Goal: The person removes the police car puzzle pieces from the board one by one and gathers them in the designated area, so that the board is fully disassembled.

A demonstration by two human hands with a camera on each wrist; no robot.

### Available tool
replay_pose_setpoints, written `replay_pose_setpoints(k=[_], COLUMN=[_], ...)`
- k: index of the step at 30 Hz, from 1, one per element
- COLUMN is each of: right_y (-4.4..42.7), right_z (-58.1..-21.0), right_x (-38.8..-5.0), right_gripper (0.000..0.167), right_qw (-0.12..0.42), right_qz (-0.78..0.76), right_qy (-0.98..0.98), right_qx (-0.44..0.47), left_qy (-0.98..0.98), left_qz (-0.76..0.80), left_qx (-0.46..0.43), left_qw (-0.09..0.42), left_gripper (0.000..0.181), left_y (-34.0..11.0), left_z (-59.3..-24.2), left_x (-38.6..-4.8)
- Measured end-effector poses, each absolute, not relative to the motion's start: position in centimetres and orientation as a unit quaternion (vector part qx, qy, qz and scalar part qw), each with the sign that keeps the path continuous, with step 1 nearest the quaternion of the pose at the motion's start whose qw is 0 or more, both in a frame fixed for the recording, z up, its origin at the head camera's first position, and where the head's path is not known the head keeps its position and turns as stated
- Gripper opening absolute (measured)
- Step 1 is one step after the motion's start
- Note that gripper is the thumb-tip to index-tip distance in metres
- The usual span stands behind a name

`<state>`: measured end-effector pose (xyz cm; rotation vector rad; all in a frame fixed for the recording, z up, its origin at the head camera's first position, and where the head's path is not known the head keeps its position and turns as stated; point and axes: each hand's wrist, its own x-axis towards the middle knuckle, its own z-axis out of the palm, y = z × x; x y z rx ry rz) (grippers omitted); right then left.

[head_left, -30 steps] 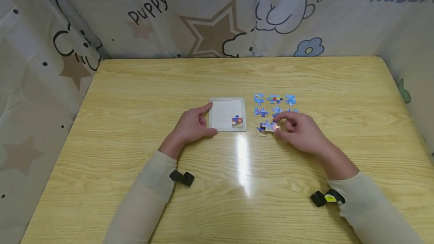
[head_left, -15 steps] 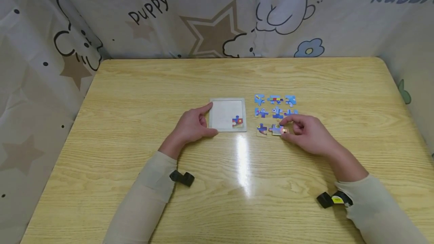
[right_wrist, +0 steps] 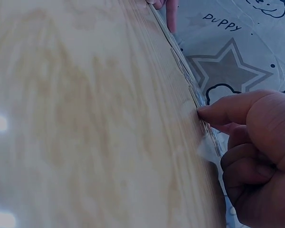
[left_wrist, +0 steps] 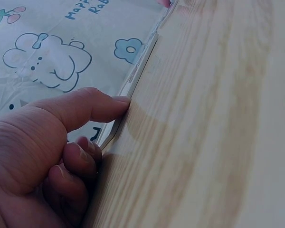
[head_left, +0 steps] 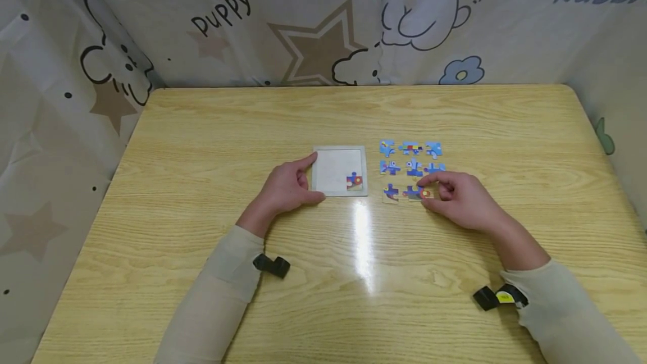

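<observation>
My left hand (head_left: 285,186) holds the left side of a pale square puzzle tray (head_left: 314,173) in the head view, index finger near the upper corner and thumb at the lower one. One red-and-blue puzzle piece lies in the tray's lower right corner. To the right of the tray, my right hand (head_left: 457,201) pinches a colourful puzzle piece (head_left: 414,192) at the table surface, its right part hidden by the fingers. Just left of it lies another puzzle piece (head_left: 390,193). In the left wrist view, the left thumb touches the tray's thin edge (left_wrist: 142,69).
Two rows of blue puzzle pieces lie behind the right hand, among them a multicoloured middle piece (head_left: 410,148). The wooden table (head_left: 323,308) meets a printed cloth (head_left: 323,21) along its back edge.
My right hand has moved right with its puzzle piece, which overlapped the neighbouring piece and is now lower, beside it. The left hand and tray have stayed in place.
</observation>
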<state>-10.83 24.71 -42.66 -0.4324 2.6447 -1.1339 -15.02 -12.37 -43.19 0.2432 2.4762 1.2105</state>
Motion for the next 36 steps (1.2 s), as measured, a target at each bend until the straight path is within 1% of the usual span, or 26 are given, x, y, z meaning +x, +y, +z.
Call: replay_pose_setpoints(k=[4, 7, 11, 14, 21, 26, 30, 36], right_y=[24.6, 24.2, 23.1, 21.9, 18.2, 15.9, 14.6, 13.5], right_z=[-42.7, -42.6, -42.6, -42.4, -42.1, -42.0, -42.1, -42.0], right_x=[-10.8, -10.9, -11.2, -11.5, -12.4, -12.8, -13.2, -13.7], right_gripper=[0.027, 0.026, 0.024, 0.025, 0.026, 0.024, 0.023, 0.027], right_qw=[0.11, 0.092, 0.066, 0.061, 0.074, 0.09, 0.1, 0.114], right_qz=[-0.391, -0.398, -0.414, -0.426, -0.432, -0.432, -0.434, -0.409], right_qy=[0.902, 0.902, 0.897, 0.892, 0.887, 0.884, 0.881, 0.893], right_qx=[-0.147, -0.143, -0.139, -0.138, -0.147, -0.156, -0.16, -0.149], left_qy=[0.879, 0.881, 0.883, 0.883, 0.882, 0.881, 0.881, 0.882], left_qz=[0.429, 0.426, 0.422, 0.422, 0.423, 0.426, 0.424, 0.424], left_qx=[0.084, 0.082, 0.077, 0.078, 0.082, 0.08, 0.079, 0.084], left_qw=[0.188, 0.19, 0.19, 0.191, 0.191, 0.191, 0.193, 0.187], left_gripper=[0.096, 0.096, 0.096, 0.096, 0.096, 0.096, 0.096, 0.095], left_y=[-12.4, -12.4, -12.4, -12.4, -12.4, -12.4, -12.4, -12.3], left_z=[-43.1, -43.1, -43.1, -43.1, -43.1, -43.0, -43.0, -43.1], left_x=[-15.0, -15.0, -15.0, -15.0, -15.0, -15.0, -15.0, -15.1])
